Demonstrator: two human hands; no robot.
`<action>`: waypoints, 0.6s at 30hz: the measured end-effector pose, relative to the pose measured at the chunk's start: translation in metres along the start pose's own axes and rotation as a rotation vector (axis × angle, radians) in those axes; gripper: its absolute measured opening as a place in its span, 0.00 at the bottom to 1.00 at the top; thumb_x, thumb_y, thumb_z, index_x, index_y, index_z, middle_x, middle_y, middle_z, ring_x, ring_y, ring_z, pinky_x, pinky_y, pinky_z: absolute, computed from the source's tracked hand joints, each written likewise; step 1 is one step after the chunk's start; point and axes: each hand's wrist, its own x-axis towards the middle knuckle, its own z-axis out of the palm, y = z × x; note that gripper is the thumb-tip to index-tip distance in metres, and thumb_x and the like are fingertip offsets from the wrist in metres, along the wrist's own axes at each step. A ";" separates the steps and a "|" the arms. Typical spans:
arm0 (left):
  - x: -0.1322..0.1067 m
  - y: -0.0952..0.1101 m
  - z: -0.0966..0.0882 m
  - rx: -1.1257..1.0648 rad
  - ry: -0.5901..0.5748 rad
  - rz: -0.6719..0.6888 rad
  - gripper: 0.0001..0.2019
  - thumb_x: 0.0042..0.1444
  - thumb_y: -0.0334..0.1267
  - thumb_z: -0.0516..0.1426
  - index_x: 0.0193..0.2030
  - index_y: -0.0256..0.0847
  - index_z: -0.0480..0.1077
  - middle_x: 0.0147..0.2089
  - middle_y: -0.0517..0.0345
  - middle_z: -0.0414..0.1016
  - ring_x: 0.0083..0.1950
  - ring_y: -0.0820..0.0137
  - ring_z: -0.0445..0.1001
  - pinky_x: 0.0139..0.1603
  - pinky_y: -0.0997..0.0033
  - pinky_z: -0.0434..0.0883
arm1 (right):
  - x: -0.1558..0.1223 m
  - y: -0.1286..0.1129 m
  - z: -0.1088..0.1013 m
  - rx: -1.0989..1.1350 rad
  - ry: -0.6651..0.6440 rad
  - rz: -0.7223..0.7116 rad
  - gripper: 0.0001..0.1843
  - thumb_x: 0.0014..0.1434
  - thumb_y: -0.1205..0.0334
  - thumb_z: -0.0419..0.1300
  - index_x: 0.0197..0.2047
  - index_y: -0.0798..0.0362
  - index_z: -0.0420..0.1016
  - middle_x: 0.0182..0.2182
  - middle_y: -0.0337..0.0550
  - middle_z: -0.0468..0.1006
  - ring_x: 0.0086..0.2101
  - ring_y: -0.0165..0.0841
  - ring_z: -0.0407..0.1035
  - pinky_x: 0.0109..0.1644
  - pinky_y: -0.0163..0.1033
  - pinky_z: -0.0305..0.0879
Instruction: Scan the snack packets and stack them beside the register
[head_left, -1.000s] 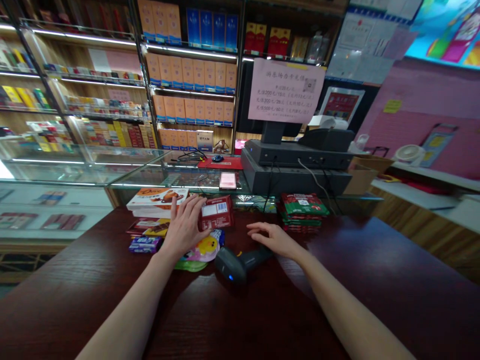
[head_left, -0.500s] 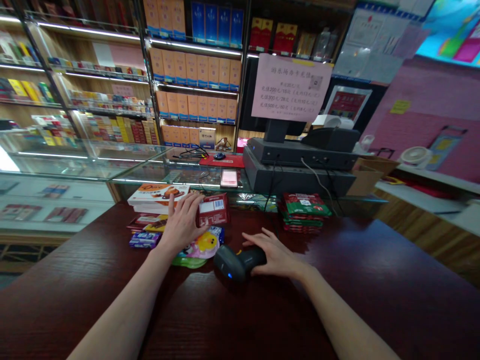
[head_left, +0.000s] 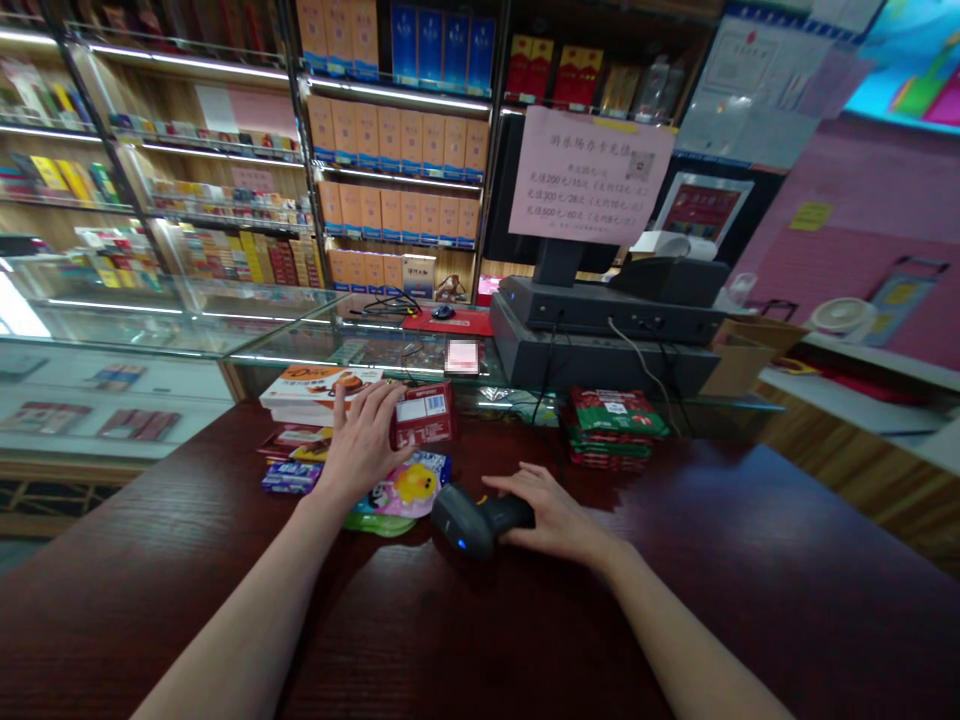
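My left hand lies palm down over the packets at the left, its fingers stretched out and slightly spread. Its thumb side is close to a dark red packet with a white barcode label; whether they touch is unclear. Under and beside the palm are a pink packet with a yellow duck and a green one. My right hand is loosely closed round the handle of a black barcode scanner, whose head points left, a blue light glowing on it.
White boxes and purple packets lie left of my left hand. Green and red packets are stacked at the back right. Behind stand a glass counter, a cash register and a monitor bearing a pink sign.
The view has shifted slightly. Both hands keep nearly the same places, the left over the packets and the right on the barcode scanner.
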 end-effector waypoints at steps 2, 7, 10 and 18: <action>0.000 0.000 0.000 0.001 -0.001 -0.005 0.36 0.54 0.42 0.63 0.69 0.42 0.57 0.65 0.43 0.68 0.69 0.51 0.62 0.76 0.39 0.35 | 0.000 0.000 -0.002 0.008 0.038 0.009 0.38 0.55 0.53 0.70 0.67 0.45 0.65 0.57 0.47 0.77 0.58 0.45 0.69 0.71 0.60 0.46; 0.000 0.001 0.000 0.002 -0.003 -0.010 0.37 0.54 0.41 0.62 0.69 0.42 0.56 0.66 0.44 0.67 0.70 0.51 0.61 0.76 0.39 0.36 | -0.001 -0.001 -0.007 0.034 0.174 0.064 0.35 0.57 0.52 0.69 0.66 0.43 0.66 0.58 0.47 0.76 0.60 0.46 0.66 0.68 0.59 0.53; 0.000 0.001 0.000 0.000 0.001 -0.011 0.36 0.54 0.41 0.62 0.69 0.42 0.56 0.67 0.44 0.67 0.71 0.51 0.60 0.76 0.39 0.35 | -0.002 0.001 -0.008 0.058 0.240 0.093 0.36 0.57 0.52 0.69 0.66 0.41 0.66 0.54 0.46 0.78 0.58 0.46 0.67 0.66 0.57 0.56; 0.000 0.002 -0.001 -0.002 -0.007 0.001 0.36 0.55 0.40 0.62 0.70 0.41 0.56 0.67 0.44 0.67 0.71 0.51 0.60 0.76 0.38 0.35 | 0.001 0.001 -0.008 0.121 0.372 0.116 0.33 0.57 0.53 0.69 0.65 0.42 0.68 0.53 0.45 0.77 0.53 0.44 0.68 0.61 0.52 0.61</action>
